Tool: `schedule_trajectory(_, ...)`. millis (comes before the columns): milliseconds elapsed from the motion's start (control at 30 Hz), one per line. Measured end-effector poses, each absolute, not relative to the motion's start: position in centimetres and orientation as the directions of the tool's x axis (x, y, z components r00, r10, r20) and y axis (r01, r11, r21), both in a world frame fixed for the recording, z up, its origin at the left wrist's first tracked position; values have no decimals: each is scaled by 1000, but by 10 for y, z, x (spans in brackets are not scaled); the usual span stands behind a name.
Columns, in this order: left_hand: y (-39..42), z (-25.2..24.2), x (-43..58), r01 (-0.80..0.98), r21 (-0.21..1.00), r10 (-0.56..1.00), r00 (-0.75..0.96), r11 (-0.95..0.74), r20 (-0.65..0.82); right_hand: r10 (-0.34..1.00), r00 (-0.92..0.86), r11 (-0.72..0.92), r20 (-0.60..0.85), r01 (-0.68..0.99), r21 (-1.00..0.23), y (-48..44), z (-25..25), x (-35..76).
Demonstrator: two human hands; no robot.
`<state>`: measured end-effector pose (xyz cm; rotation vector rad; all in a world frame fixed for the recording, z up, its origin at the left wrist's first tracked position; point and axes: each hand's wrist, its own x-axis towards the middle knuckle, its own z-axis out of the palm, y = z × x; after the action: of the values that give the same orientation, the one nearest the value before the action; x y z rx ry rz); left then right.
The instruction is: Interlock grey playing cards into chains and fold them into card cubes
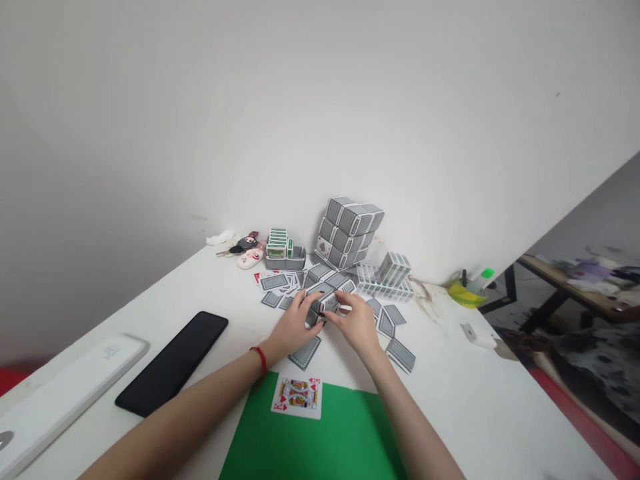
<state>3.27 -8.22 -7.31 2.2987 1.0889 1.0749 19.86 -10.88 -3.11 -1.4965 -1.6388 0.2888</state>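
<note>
Between my two hands is a small cube folded from grey-backed playing cards [329,304]. My left hand [293,327] is closed on its left side, with thumb in front and fingers on top. My right hand [356,321] pinches the right side with thumb and index finger. Just behind lie more joined card cubes [320,273], partly hidden by my fingers. A taller stack of card cubes [345,233] leans tilted near the wall. Loose cards [305,353] lie face down around my hands, and a king of hearts [297,398] lies face up on a green sheet [300,447].
To the left lie a black phone [173,363] and a long white device [70,407]. Green-and-white card blocks [277,243] stand at the back left, beside small trinkets [250,257]. More green-patterned blocks [385,288] and a yellow-green holder [467,293] stand right. Another person's arm [585,393] shows far right.
</note>
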Motion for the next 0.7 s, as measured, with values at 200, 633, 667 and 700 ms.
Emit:
schedule_trajectory(200,-82,-74,32,491,606,780,408,-626,475,904,94,234,417,708,-666,-111,-29,197)
schedule_trajectory(633,-84,-72,33,502,591,776,407,-631,482,912,52,221,407,774,-594,-111,-31,201)
schedule_trajectory(667,-84,-72,33,500,590,774,406,-634,486,915,33,234,402,770,-594,-111,-29,203)
schedule_trajectory(700,-84,-72,33,497,590,772,405,-636,491,917,17,245,399,764,-596,-111,-27,206)
